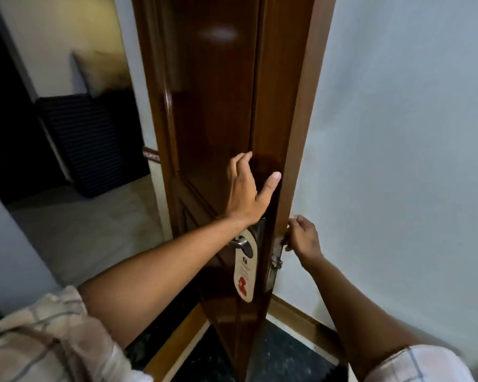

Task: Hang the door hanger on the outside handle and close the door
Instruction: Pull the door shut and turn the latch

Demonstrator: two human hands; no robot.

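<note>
A dark brown wooden door (215, 106) stands open, its edge toward me. On its left face a cream door hanger (244, 268) with a red mark hangs from a silver lever handle (239, 242). My left hand (250, 191) is open, fingers spread, palm near the door face just above the handle. My right hand (301, 238) is on the other side of the door edge, fingers closed around the metal handle there (278, 256), which is mostly hidden.
A pale wall (398, 161) runs close on the right with a wooden skirting (301, 318). To the left the doorway gives onto a light tiled floor (94, 230) and a dark striped object (89, 144) leaning against a wall.
</note>
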